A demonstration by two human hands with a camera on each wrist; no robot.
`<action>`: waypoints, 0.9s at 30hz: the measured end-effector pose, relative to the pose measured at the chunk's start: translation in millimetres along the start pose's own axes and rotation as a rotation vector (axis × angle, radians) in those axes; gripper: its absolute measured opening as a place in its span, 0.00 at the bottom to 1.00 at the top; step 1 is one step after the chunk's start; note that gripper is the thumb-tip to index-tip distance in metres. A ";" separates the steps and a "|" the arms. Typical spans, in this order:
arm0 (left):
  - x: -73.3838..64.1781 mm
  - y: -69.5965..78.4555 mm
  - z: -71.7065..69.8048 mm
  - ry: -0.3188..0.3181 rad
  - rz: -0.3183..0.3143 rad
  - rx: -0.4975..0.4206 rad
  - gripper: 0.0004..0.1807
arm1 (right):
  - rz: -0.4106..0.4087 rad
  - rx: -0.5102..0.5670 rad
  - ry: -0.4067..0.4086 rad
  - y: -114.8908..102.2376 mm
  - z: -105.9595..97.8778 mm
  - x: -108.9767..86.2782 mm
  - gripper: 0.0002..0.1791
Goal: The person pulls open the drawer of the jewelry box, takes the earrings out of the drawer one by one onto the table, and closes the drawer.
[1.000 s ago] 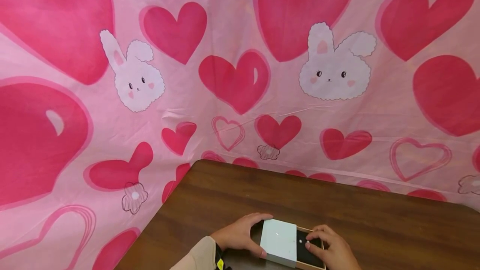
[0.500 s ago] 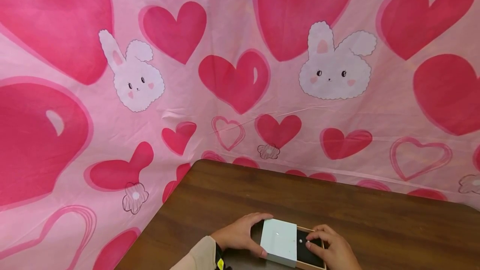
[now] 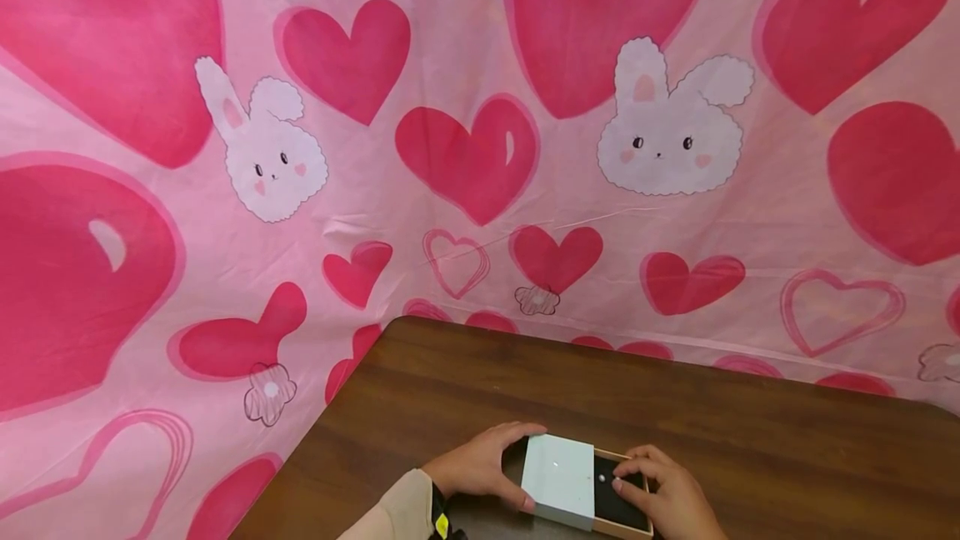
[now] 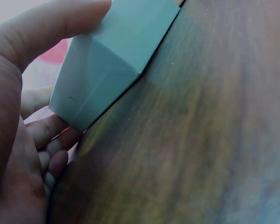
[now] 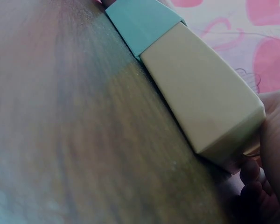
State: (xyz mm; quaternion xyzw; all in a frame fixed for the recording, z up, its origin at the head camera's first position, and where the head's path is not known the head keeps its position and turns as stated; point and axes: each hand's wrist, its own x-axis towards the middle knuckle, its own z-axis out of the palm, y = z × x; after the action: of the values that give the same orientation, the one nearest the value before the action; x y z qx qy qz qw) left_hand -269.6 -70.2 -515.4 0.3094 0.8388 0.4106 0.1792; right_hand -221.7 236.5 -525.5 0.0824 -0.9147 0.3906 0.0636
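Note:
A pale mint box sleeve (image 3: 558,477) lies on the wooden table, with a tan drawer (image 5: 200,88) slid partly out of its right side. My left hand (image 3: 483,465) holds the sleeve across its width, thumb on the near side and fingers on the far side. Inside the drawer is a black insert (image 3: 618,511) bearing a small white pearl-like stud (image 3: 602,478). The thumb and index fingertip of my right hand (image 3: 667,494) pinch at a second such stud, mostly covered by them. In the right wrist view, other fingers curl by the drawer's outer end.
The brown wooden table (image 3: 465,382) extends behind and to the right of the box. A pink cloth (image 3: 480,273) printed with hearts and rabbits hangs along its back and left edges. A beige sleeve (image 3: 397,511) and a dark wrist strap are on the left arm.

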 end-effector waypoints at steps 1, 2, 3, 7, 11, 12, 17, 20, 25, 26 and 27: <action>-0.2 0.1 0.0 -0.001 -0.002 0.000 0.47 | 0.001 -0.006 0.003 -0.4 0.0 -0.1 0.08; -0.4 0.0 -0.1 -0.002 -0.001 0.001 0.47 | 0.005 -0.008 -0.002 -0.8 -0.1 0.1 0.08; -0.6 -0.1 -0.1 -0.003 -0.001 0.003 0.47 | 0.006 -0.012 -0.003 -1.0 -0.1 0.0 0.08; -0.5 -0.8 -0.2 -0.006 0.005 0.002 0.47 | 0.010 -0.018 -0.007 -1.3 -0.2 -0.1 0.08; 0.3 -2.0 -0.5 -0.004 0.023 0.008 0.47 | 0.012 -0.011 -0.002 -2.0 -0.4 -0.2 0.08; 0.4 -2.2 -0.5 -0.003 0.027 0.011 0.47 | 0.010 -0.009 0.000 -2.1 -0.4 -0.1 0.08; 1.2 -3.3 -0.6 -0.008 0.030 0.012 0.47 | -0.009 -0.007 0.011 -1.5 0.1 -0.4 0.08; 1.3 -3.1 -0.9 -0.013 0.029 0.008 0.47 | -0.019 -0.005 0.019 -0.9 0.4 -0.4 0.09; 0.8 -2.4 -1.5 -0.015 0.034 0.014 0.47 | -0.021 0.001 0.019 -1.1 0.3 -0.6 0.08; 0.7 -2.1 -1.6 -0.015 0.034 0.012 0.47 | -0.020 0.003 0.018 -1.3 0.2 -0.5 0.08; 0.5 -1.9 -1.8 -0.014 0.033 0.012 0.47 | -0.020 0.005 0.017 -1.4 0.1 -0.5 0.08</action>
State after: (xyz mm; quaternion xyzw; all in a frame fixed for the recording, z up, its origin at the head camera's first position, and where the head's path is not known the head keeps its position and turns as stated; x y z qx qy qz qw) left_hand -271.6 -71.8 -515.9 0.3274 0.8346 0.4064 0.1764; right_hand -220.9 235.6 -524.7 0.0885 -0.9123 0.3927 0.0748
